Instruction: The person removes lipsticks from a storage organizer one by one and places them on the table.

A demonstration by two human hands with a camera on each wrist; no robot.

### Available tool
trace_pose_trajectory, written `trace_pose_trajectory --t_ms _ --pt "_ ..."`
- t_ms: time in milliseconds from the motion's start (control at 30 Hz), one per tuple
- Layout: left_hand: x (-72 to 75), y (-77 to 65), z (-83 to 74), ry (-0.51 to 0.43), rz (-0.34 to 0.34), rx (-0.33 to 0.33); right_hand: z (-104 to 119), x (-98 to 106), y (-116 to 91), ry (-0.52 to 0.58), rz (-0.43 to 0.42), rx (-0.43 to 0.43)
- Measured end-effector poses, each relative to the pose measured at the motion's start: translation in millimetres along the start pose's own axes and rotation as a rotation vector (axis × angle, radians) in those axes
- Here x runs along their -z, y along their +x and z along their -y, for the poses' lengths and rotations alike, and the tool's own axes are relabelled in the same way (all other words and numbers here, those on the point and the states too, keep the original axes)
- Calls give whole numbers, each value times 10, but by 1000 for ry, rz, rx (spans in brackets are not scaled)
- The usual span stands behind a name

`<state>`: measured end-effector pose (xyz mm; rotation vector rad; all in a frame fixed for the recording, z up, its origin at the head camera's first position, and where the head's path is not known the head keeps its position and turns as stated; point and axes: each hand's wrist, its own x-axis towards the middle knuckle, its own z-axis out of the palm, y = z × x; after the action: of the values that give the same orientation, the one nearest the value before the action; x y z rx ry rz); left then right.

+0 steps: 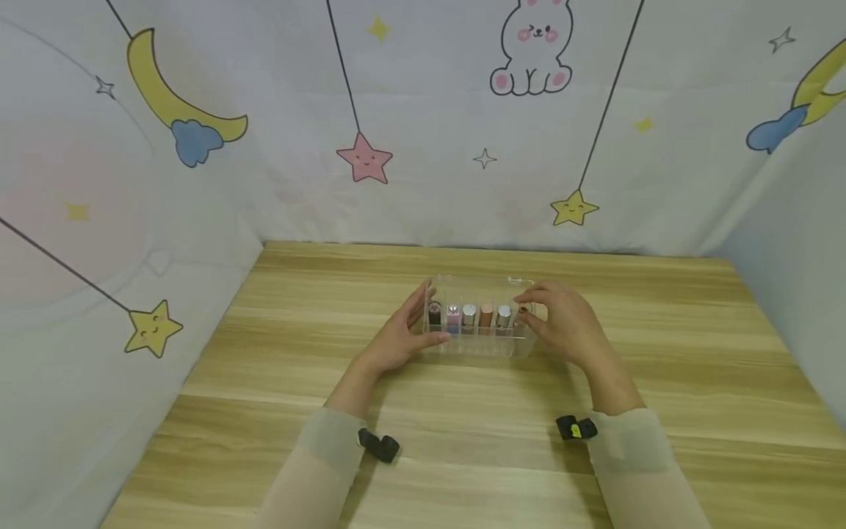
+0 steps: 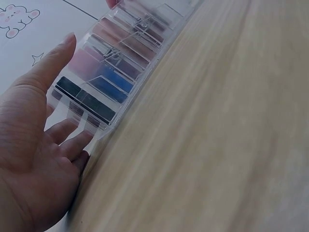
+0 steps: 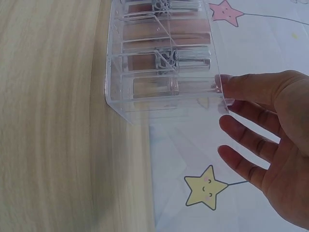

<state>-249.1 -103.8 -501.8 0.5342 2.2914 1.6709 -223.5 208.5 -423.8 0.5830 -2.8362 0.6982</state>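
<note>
A clear plastic lipstick organizer stands on the table with a row of lipsticks in its compartments. At its left end my left hand grips it, thumb along the front and fingers around the side. A black tube sits in the compartment closest to that hand. Over the right end, my right hand pinches the top of a clear-capped lipstick tube between thumb and fingers. That tube stands in the end compartment, and the other fingers of the right hand are spread beside it.
The organizer rests on a wood-grain table. Behind it and at both sides hangs a white cloth printed with stars, moons and a rabbit. Black wrist devices are worn at both sleeves.
</note>
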Motion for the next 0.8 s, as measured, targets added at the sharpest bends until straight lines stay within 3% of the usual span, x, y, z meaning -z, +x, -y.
trace_pose_trajectory --t_ms 800 --pt "-11 -6 -14 0 -3 6 25 45 -43 84 -65 15"
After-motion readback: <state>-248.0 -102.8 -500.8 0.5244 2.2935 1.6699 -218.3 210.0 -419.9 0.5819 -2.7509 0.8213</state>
